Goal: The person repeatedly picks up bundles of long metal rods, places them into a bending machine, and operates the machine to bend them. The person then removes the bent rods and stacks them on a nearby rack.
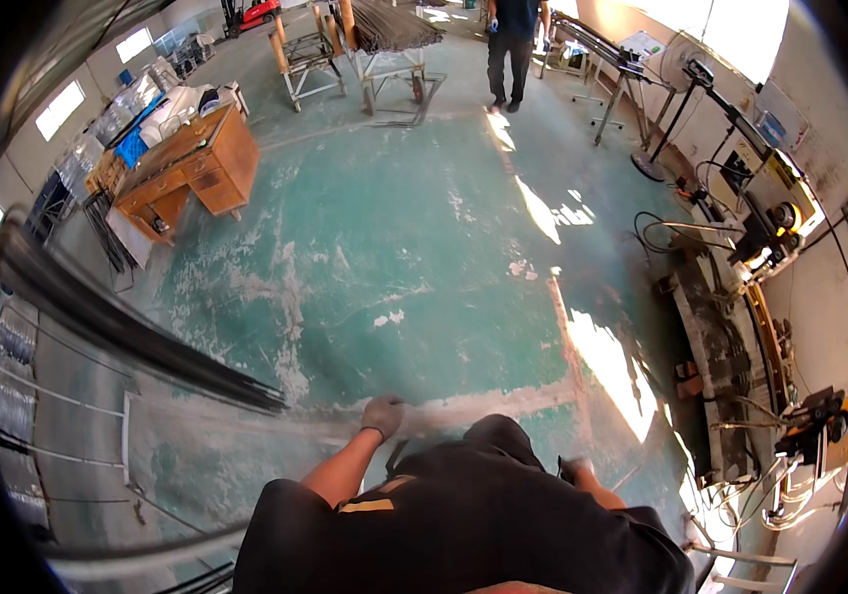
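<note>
My left hand (382,417), in a grey glove, hangs low over the floor in front of me. Its fingers are blurred and turned away, so no grip shows. To its left, a little apart, is the end of a bundle of long dark rods (216,374), which sweeps in from the left side. My right hand (576,468) is beside my right thigh, partly covered by my dark clothing. Something dark shows at its inner side, but I cannot make out whether it is glove or object.
Green worn floor (414,238) spreads ahead. Wooden desk (191,163) stands at left. Carts with rods (384,40) and a person (513,49) are farther off. Machines with cables (741,257) line the right wall. Metal rack (57,411) is at near left.
</note>
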Demonstrator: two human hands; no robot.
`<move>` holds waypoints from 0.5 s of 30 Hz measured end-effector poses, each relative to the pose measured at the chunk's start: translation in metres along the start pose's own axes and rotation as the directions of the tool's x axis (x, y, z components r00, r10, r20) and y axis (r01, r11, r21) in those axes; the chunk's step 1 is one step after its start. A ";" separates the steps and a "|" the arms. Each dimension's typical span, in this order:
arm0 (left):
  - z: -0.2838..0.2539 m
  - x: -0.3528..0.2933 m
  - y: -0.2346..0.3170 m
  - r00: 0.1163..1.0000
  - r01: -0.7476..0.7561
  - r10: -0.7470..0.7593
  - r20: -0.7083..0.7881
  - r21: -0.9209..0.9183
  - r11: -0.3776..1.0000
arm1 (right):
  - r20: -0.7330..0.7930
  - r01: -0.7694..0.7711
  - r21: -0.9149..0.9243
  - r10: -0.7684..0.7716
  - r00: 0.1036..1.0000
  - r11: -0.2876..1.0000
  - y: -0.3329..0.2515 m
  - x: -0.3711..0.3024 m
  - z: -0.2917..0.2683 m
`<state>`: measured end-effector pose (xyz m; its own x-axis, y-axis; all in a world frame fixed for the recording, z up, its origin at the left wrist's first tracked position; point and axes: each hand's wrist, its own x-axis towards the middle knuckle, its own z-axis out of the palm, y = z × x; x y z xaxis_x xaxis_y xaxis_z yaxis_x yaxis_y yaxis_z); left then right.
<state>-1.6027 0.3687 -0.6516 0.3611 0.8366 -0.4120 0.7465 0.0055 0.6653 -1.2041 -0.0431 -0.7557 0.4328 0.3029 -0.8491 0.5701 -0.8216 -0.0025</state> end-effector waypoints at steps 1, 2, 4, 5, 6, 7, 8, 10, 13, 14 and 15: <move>-0.020 0.026 0.030 1.000 -0.031 0.031 0.003 -0.002 1.000 | -0.012 0.143 -0.283 -0.153 0.988 0.948 0.006 0.002 0.004; -0.035 0.056 0.051 0.999 -0.029 0.030 0.027 -0.022 0.999 | -0.038 0.074 -0.136 -0.079 0.996 0.988 0.017 0.011 0.021; -0.053 0.119 0.076 0.999 0.001 0.003 0.051 -0.074 0.997 | -0.008 0.007 0.030 -0.006 1.000 1.000 -0.001 0.053 -0.001; -0.054 0.154 0.077 0.999 0.023 -0.021 0.042 -0.055 0.998 | 0.034 -0.004 0.060 0.002 0.999 0.998 -0.016 0.078 -0.023; -0.053 0.188 0.068 0.998 0.047 -0.046 0.032 -0.038 0.998 | 0.081 -0.018 0.085 0.011 0.997 0.996 -0.029 0.102 -0.045; -0.045 0.215 0.055 0.996 0.080 -0.080 0.030 -0.024 0.996 | 0.128 -0.038 0.106 0.024 0.991 0.994 -0.040 0.126 -0.066; -0.033 0.239 0.034 0.986 0.162 -0.162 0.044 0.014 0.987 | 0.152 -0.036 0.112 0.019 0.988 0.993 -0.070 0.150 -0.108; -0.027 0.291 0.013 0.949 0.303 -0.309 0.056 0.098 0.948 | 0.117 -0.016 0.174 -0.005 0.993 0.985 -0.145 0.209 -0.212; -0.058 0.340 0.093 0.944 0.269 -0.224 0.242 -0.169 0.948 | -0.158 0.089 0.413 -0.025 0.987 0.906 -0.276 0.288 -0.378; -0.074 0.367 0.116 0.972 0.105 -0.081 0.219 -0.097 0.990 | -0.369 0.198 0.155 -0.130 0.920 0.968 -0.317 0.306 -0.436; -0.095 0.400 0.139 0.976 -0.060 0.063 0.210 -0.018 0.998 | -0.486 0.295 0.199 -0.167 0.858 0.935 -0.361 0.317 -0.488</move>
<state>-1.4079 0.7560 -0.6651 0.5165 0.7017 -0.4908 0.7132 -0.0353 0.7001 -0.9317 0.5848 -0.7657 0.6154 0.6317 -0.4715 0.5211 -0.7748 -0.3579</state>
